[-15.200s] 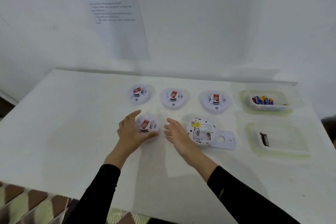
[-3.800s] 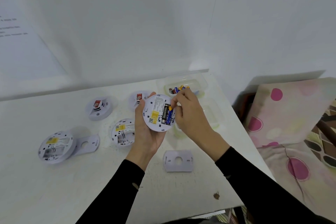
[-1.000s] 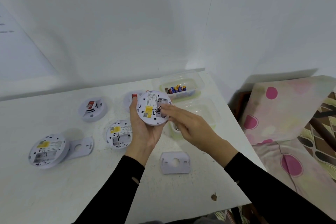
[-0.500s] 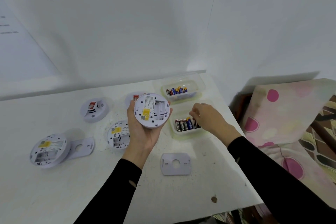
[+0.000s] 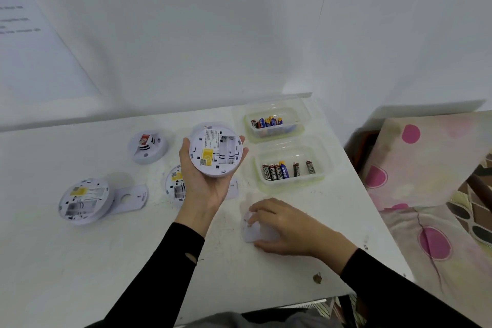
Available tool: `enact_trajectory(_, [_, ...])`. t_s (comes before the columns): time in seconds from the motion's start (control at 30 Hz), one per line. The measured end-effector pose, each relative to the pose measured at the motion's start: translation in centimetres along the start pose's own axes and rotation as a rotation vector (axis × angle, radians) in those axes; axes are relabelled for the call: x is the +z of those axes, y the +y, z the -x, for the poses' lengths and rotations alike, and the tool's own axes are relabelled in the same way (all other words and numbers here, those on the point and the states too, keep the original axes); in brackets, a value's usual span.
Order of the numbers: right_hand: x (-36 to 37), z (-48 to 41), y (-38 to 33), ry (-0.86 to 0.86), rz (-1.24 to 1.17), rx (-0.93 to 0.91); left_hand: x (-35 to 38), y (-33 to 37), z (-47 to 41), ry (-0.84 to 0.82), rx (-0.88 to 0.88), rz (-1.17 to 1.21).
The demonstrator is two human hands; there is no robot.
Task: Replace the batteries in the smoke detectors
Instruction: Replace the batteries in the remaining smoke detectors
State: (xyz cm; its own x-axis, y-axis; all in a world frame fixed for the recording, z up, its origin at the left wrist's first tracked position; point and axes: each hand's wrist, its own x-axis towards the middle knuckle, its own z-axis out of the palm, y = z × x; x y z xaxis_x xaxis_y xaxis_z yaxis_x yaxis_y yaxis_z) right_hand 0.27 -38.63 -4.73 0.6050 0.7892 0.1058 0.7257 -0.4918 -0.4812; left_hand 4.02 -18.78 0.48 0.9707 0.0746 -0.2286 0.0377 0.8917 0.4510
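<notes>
My left hand (image 5: 202, 189) holds a round white smoke detector (image 5: 216, 151) back side up above the table; its battery bay looks empty. My right hand (image 5: 282, 224) rests on a white mounting plate (image 5: 250, 231) lying on the table, fingers curled over it. A clear tub (image 5: 292, 165) next to the detector holds several loose batteries. A second tub (image 5: 274, 122) behind it holds more batteries. Two opened detectors lie back up: one (image 5: 83, 201) at the left, one (image 5: 174, 185) partly hidden by my left wrist. A closed detector (image 5: 149, 145) sits face up.
A loose mounting plate (image 5: 130, 198) lies beside the left detector. The white table (image 5: 106, 261) ends at a right edge near a pink-dotted cushion (image 5: 426, 168). A white wall stands behind, with a printed sheet (image 5: 24, 42) at the left. A small brown scrap (image 5: 316, 278) lies near the front edge.
My right hand left the near battery tub and came down onto the mounting plate on the table. The left hand still holds the detector, its bay emptied since a second ago.
</notes>
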Motion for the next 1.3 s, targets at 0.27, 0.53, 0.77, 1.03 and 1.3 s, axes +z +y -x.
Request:
enact_trajectory(0.27, [-1.2,-2.1,-2.3,0.163,-0.126,-0.026,-1.1,2.7,2.0,0.028,0.06,0.021])
enact_trajectory(0.53, [-2.7,-12.3,-6.5,0.272,-0.224,-0.082,-4.8,11.7,3.5,0.03,0.2,-0.121])
enact_trajectory(0.77, [-0.3,-23.3,-11.0,0.096,-0.359,0.022,-8.2,23.7,4.1,0.215,0.25,-0.391])
enact_trajectory(1.03, [3.8,-35.2,-14.9,0.031,-0.405,0.08,-14.5,35.7,0.6,0.365,0.216,-0.746])
enact_trajectory(1.3, [7.9,-41.4,-14.7,-0.116,-0.14,0.216,-19.9,38.3,-4.1,0.437,0.12,-1.153])
